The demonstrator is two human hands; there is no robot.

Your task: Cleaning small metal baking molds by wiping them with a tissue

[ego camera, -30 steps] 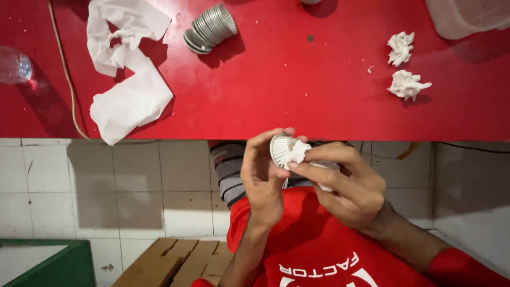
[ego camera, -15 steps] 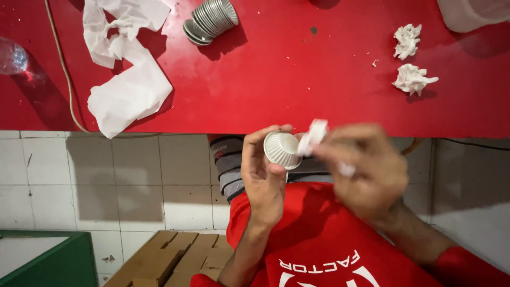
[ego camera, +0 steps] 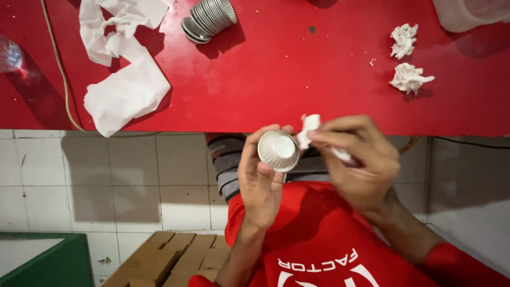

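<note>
The left hand (ego camera: 260, 183) clamps a small foil cup (ego camera: 278, 151) by its rim, mouth tilted toward the right hand (ego camera: 357, 159), whose fingertips pinch a tissue wad (ego camera: 308, 127) just beside the cup's rim.

Left hand (ego camera: 261, 183) gripping small foil cup (ego camera: 278, 151), right hand (ego camera: 357, 159) pinching white tissue (ego camera: 308, 129) (beside cup rim), red table (ego camera: 297, 79) above

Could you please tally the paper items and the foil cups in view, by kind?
Crumpled paper balls on the table: 2
Loose tissue sheets on the table: 1 heap
Tissue wad in the right hand: 1
Foil cup in the left hand: 1
Stack of foil cups: 1, cups too tightly nested to count
Total: 6
</note>
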